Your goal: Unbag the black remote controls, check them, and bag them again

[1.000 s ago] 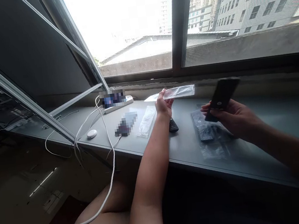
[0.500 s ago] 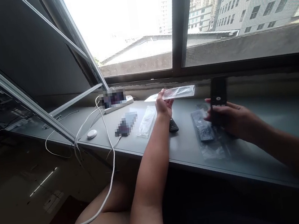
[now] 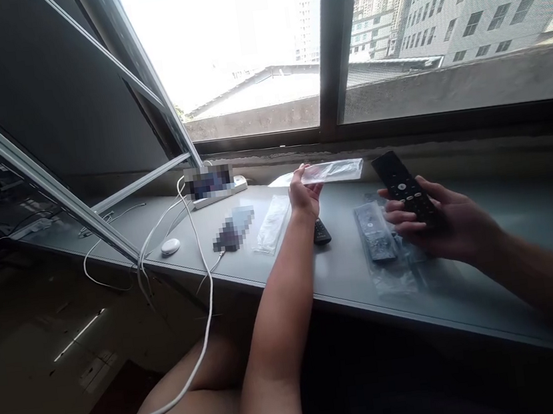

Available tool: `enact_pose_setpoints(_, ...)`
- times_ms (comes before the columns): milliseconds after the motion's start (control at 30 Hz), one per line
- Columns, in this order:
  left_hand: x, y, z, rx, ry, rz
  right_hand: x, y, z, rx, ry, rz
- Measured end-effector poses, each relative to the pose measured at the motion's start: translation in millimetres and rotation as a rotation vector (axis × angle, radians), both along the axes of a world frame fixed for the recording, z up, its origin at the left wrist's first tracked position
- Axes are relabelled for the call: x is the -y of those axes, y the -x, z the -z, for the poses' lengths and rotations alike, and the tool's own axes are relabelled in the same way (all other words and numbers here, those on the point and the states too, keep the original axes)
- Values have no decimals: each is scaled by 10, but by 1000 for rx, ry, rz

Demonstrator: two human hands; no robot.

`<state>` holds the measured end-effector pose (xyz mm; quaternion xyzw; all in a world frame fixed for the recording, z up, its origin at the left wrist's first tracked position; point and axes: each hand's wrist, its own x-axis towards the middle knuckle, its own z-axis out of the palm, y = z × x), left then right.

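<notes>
My left hand (image 3: pixel 304 193) is closed on a clear plastic bag (image 3: pixel 337 171), which sticks out to the right above the table. In my right hand (image 3: pixel 452 216) is a black remote control (image 3: pixel 404 191), gripped with its buttons facing me and its top end tilted up to the left. Below and left of that hand, a bagged remote control (image 3: pixel 377 235) lies on the table in clear plastic. Another black remote control (image 3: pixel 320 232) rests beside my left forearm, partly hidden by it. Left of the forearm lies a second clear plastic bag (image 3: pixel 272 226).
A blurred-out phone-like device (image 3: pixel 233 229) with a cable lies on the grey table (image 3: pixel 345 272). Behind it is a white power strip (image 3: pixel 238 184). A round white object (image 3: pixel 170 247) sits further left. A white cable (image 3: pixel 210 296) hangs across the table edge. A metal frame (image 3: pixel 108 234) leans at the left.
My right hand has turned the remote control, so it leans left with its buttons more visible, and its fingers have shifted along it. My left hand has hardly moved.
</notes>
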<state>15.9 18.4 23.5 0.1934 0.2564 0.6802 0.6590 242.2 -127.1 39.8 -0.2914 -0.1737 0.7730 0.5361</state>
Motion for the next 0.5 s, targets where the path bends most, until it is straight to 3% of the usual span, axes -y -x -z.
enact_pose_setpoints(267, -4, 5, 13, -1, -4, 0, -29, -30, -24, 43, 91, -15)
enact_pose_setpoints(500, 8, 13, 6, -2, 6, 6, -27, -36, 1, 9, -8, -64)
